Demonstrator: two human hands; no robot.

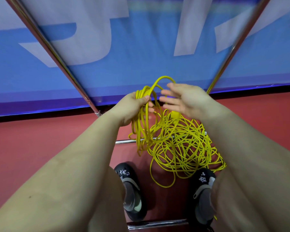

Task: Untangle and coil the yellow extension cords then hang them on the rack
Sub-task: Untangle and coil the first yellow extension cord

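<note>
Yellow cord is in two states: a bundle of loops (141, 118) gripped in the left hand (132, 108), whose fingers curl round the gathered strands with the thumb pressed over the top, and a loose tangled heap (182, 148) on the red floor (40, 141) to the right of it, near the feet. The right hand (184, 99) is spread with its fingers straight and holds nothing, just beside the top loop (162, 79) that arches above the left fist.

The main risk, as I judge it, is that the strand feeding from the heap drags a knot up into the coil, because the heap lies partly across a low chrome bar (129, 141) of the rack and could catch there. A yellow plug (175, 113) sits at the top of the heap and may snag passing loops. With the right hand off the cord, the top loop could also slip off and spoil the coil's even size.
</note>
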